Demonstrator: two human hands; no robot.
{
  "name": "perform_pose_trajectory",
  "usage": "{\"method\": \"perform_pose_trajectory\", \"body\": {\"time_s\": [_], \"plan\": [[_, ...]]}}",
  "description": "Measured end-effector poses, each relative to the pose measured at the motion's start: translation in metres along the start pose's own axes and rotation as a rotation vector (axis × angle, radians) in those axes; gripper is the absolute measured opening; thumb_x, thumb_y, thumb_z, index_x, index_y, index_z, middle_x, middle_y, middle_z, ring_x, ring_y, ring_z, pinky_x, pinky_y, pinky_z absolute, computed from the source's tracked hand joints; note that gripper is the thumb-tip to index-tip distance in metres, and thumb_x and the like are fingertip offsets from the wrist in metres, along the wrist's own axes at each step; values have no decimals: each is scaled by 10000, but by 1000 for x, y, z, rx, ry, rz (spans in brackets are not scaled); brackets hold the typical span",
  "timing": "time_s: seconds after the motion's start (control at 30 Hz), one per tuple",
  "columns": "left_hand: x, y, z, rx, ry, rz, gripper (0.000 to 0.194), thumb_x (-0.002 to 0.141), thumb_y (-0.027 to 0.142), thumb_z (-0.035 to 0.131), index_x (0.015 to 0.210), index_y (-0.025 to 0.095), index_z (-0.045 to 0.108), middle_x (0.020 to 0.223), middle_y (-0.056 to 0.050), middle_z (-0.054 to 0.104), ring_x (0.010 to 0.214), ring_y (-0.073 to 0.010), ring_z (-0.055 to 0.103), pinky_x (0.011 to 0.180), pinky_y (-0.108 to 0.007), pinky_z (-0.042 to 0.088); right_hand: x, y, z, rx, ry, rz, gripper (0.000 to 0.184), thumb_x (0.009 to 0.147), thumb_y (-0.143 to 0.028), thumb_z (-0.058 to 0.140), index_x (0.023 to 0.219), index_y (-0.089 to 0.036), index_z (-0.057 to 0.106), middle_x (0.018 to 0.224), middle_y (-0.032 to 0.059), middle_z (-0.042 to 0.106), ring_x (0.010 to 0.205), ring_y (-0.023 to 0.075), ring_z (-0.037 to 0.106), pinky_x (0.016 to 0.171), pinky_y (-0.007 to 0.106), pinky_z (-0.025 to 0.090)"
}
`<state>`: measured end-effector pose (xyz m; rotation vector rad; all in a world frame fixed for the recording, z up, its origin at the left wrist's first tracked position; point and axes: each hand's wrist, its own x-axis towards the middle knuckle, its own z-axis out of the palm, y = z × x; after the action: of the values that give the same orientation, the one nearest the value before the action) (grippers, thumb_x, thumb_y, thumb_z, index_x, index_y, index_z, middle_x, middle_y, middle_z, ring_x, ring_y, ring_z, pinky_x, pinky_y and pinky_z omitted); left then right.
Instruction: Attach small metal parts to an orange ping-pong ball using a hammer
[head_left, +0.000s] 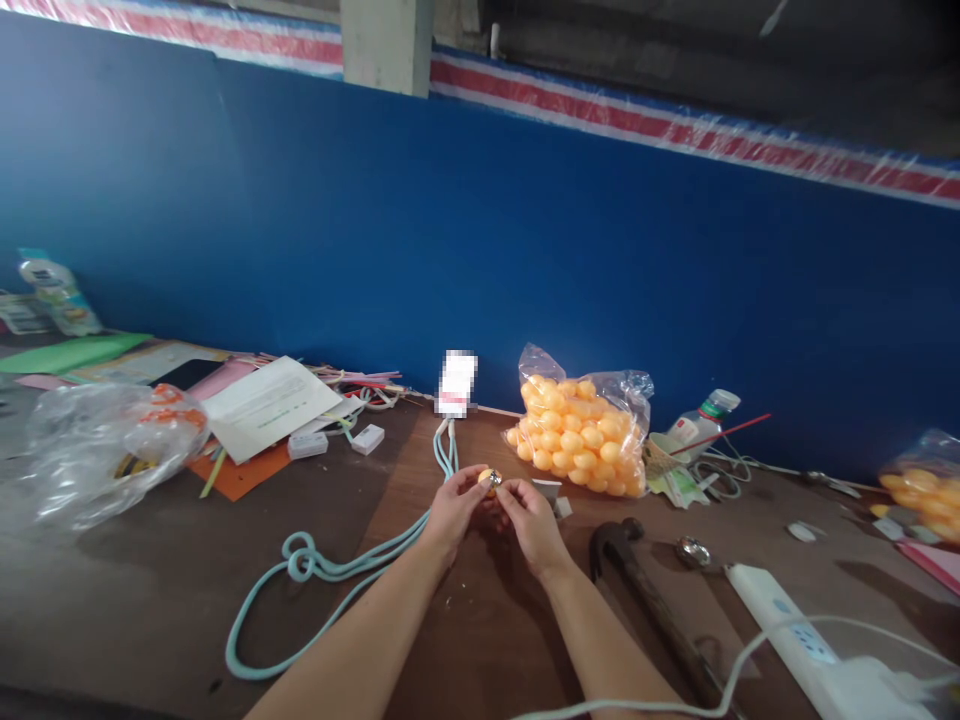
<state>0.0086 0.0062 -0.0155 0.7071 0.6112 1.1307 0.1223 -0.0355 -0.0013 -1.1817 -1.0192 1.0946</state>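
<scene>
In front and left of the clear plastic bag of orange balls (581, 440), the left hand (456, 507) and right hand (537, 522) pinch a small, round, yellow-and-silver thing (490, 482) between fingers, and squeezing too hard could make it slip.

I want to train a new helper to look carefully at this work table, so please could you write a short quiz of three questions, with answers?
1. Which tool lies to the left of the white power strip?
A) pliers
B) scissors
C) hammer
2. True or false: the light blue cord lies to the left of the bag of small balls.
3. How many hands hold the small shiny thing?

Key: 1 C; 2 true; 3 two, the left hand and the right hand.
</scene>
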Motion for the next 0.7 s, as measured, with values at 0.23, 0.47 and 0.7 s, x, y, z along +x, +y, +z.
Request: {"method": "perform_pose_trajectory", "body": {"time_s": [0.23, 0.47, 0.7], "plan": [[1, -2, -1, 8, 3, 18, 432, 612, 299, 772, 971, 118, 616, 873, -103, 673, 721, -172, 651, 673, -307, 540, -1, -1, 0, 6, -4, -24, 228, 736, -400, 639, 737, -199, 533, 541, -51, 520, 466, 103, 449, 466, 237, 404], [0, -2, -1, 18, 8, 13, 423, 613, 304, 770, 960, 123, 610, 887, -103, 665, 681, -156, 647, 596, -260, 526, 0, 1, 1, 12, -23, -31, 224, 753, -405, 623, 751, -204, 524, 557, -49, 499, 494, 117, 474, 507, 271, 464], [-3, 1, 1, 18, 23, -1, 443, 589, 312, 784, 952, 128, 609, 886, -95, 662, 670, -151, 644, 597, -260, 525, -2, 0, 2, 43, -27, -27, 237, 755, -413, 623, 753, -205, 510, 547, -53, 487, 509, 121, 490, 535, 281, 483]]}}
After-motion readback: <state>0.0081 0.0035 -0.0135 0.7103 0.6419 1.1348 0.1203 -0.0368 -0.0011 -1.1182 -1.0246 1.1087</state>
